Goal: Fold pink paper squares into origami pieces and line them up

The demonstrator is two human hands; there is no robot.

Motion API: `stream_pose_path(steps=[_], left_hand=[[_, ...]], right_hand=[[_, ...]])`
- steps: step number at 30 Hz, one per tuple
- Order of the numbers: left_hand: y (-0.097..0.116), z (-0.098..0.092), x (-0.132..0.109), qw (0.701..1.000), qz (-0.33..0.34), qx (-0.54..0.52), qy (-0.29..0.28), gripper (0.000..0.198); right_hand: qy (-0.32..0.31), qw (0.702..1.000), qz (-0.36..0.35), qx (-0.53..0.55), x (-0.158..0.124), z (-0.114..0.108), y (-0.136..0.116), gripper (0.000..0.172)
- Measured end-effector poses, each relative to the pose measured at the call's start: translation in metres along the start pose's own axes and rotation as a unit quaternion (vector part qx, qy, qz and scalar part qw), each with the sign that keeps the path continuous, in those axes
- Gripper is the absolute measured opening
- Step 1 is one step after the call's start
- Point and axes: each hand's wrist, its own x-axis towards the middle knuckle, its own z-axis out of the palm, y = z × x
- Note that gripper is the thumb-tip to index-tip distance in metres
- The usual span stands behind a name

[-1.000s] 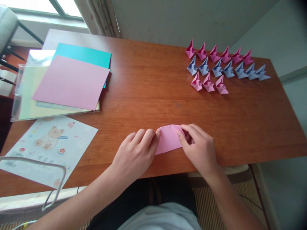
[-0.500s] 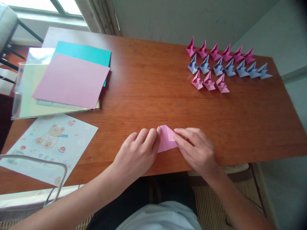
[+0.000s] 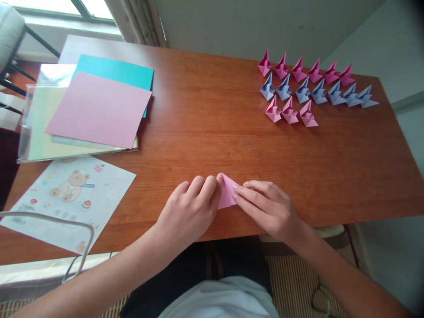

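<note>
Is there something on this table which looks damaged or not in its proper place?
Two small things: dark, scuff-like marks show on the table beyond the folded pink paper, and the bear-print sheet lies askew to the front edge. Nothing looks spilled.

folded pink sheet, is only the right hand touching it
No, the left hand and right hand both touch the folded sheet.

Pretty sure this is somebody's home, just an ordinary room: wood-grain table [image 3: 198,123] in the middle, curtain [image 3: 139,22] at 11 o'clock beside a window [image 3: 96,9] between 10 and 11, padded chair [image 3: 9,33] around 10, plain wall [image 3: 232,26] at 12, striped woven-looking mat [image 3: 291,282] down at 5.
</note>
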Motion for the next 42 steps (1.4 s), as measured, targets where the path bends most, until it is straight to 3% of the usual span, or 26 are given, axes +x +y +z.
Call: stream_pose_path(steps=[18, 26, 35, 42], left_hand=[[-0.001, 0.002, 0.000, 1.000, -0.006, -0.016, 0.021, 0.035], [-0.004, 0.000, -0.009, 0.993, 0.055, -0.061, 0.090, 0.025], [-0.004, 0.004, -0.015, 0.992, 0.073, -0.077, 0.070, 0.029], [-0.006, -0.004, -0.007, 0.997, 0.055, -0.051, 0.009, 0.033]], right_hand=[[-0.032, 0.999, -0.006, 0.002, -0.010, 0.004, 0.003, 0.024], [-0.037, 0.999, 0.013, 0.012, -0.011, 0.004, 0.003, 0.024], [-0.028, 0.999, 0.007, 0.023, -0.009, 0.003, 0.000, 0.025], [-0.026, 0.999, 0.007, 0.019, -0.011, 0.006, 0.001, 0.024]])
